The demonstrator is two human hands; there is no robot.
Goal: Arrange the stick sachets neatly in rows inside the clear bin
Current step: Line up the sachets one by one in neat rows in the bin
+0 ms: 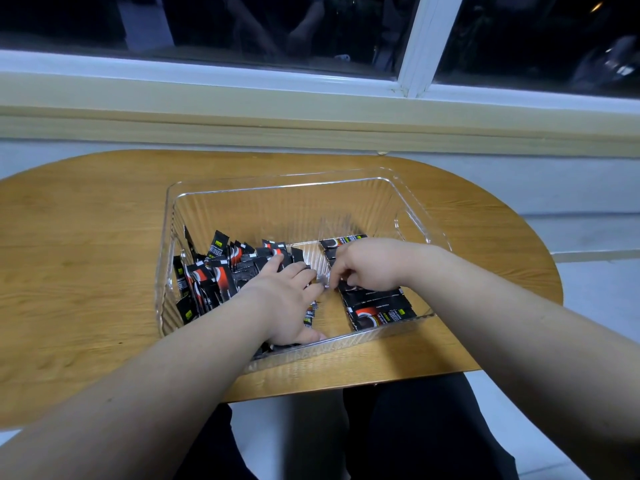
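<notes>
Left hand [287,299], fingers flat, is holding back the loose heap of black-and-red stick sachets [214,275] in the clear ribbed plastic bin [277,188], while I'm pinching a single sachet [325,282] with the right hand [367,265], probably to extend the neat row [377,303].

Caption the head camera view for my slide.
Left hand and right hand sort black stick sachets in a clear bin: loose pile left, neat row right.
</notes>
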